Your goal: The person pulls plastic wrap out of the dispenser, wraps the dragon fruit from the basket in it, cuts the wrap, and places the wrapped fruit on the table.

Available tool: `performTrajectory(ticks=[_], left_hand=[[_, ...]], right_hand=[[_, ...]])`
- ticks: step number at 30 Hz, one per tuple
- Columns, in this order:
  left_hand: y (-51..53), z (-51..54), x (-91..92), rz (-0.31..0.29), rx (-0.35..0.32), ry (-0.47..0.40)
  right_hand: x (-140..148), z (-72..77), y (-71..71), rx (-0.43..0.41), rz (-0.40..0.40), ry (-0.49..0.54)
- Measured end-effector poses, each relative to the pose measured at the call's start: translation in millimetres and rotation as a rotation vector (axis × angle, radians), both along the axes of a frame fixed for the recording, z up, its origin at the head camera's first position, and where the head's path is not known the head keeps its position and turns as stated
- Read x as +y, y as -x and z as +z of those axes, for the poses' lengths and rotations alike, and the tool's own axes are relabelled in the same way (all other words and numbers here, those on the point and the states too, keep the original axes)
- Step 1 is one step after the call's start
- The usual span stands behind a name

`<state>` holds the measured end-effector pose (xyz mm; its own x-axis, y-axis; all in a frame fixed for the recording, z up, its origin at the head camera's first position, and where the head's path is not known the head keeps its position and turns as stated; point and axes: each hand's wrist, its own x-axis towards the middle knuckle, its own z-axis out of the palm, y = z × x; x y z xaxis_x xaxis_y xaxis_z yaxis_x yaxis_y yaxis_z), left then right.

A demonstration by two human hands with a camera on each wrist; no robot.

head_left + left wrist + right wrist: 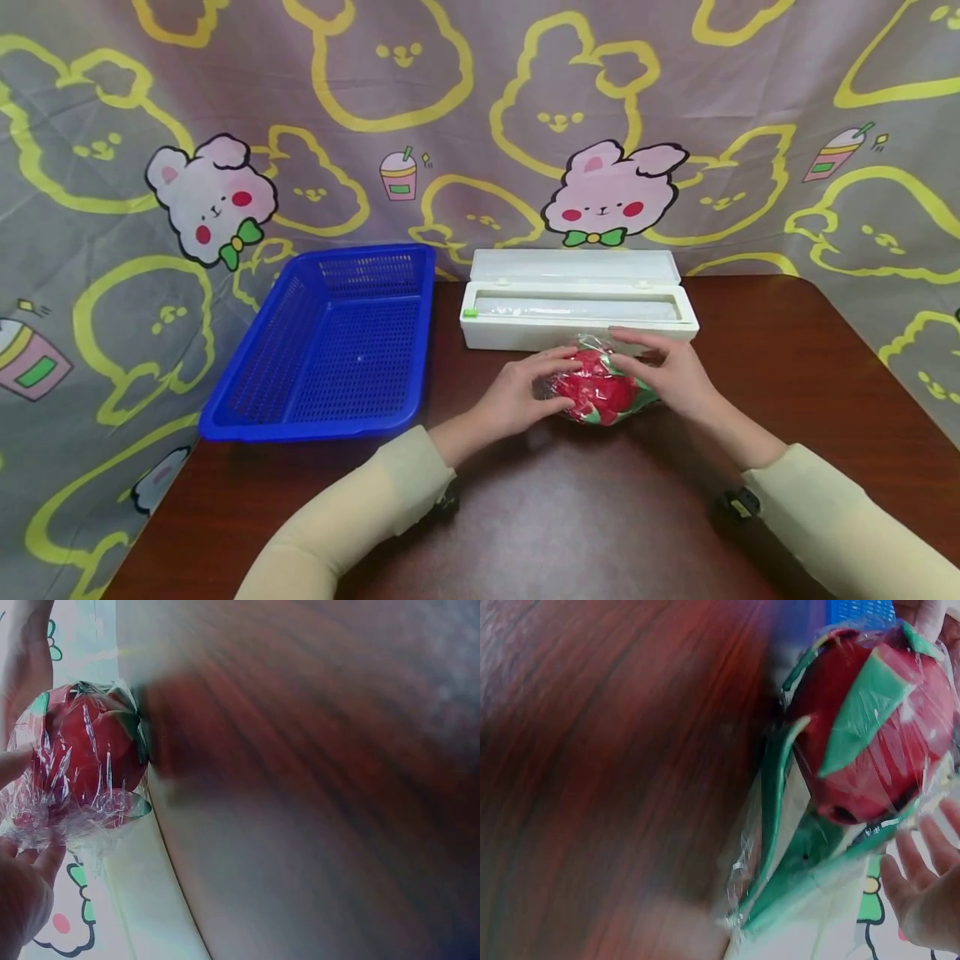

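Observation:
A red dragon fruit with green scales [596, 387], wrapped in crinkled clear film, sits on the table in front of the white box. From its left side my left hand [517, 392] holds it, thumb low and fingers higher up. My right hand [675, 375] is at its upper right, fingers extended, the fingertips at the film. In the left wrist view the left fingers [45, 859] meet the loose film below the dragon fruit [90, 750]. The right wrist view shows the right hand [930, 885] with spread fingers beside the wrapped dragon fruit [877, 727].
Behind the fruit stands a long white cling film box [577, 333], its lid [573, 265] raised, with a film roll [577, 309] inside and a green slider [470, 313]. A blue plastic basket [315, 429] stands to the left. A patterned curtain [480, 150] hangs behind the brown table [570, 517].

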<state>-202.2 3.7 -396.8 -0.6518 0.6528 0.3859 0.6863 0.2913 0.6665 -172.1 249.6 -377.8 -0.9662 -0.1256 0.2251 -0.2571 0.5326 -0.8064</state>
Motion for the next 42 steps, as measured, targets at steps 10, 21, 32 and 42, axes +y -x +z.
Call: performTrajectory(ticks=[10, 21, 32, 42], left_hand=[[-0.3, -2.8, 0.4, -0.011, 0.004, -0.015], [3.0, 1.8, -1.2, 0.062, -0.032, -0.122], [17.1, -2.1, 12.8, 0.069, -0.364, 0.042], [12.9, -2.5, 8.8, -0.031, -0.034, 0.118]], right_hand=[[-7, -7.5, 0.0, -0.010, 0.156, -0.055], [-12, -6.9, 0.0, 0.047, 0.197, -0.138], [-13, -9.5, -4.8, 0.060, 0.217, -0.135], [-12, -7.6, -3.9, 0.095, 0.218, -0.168]])
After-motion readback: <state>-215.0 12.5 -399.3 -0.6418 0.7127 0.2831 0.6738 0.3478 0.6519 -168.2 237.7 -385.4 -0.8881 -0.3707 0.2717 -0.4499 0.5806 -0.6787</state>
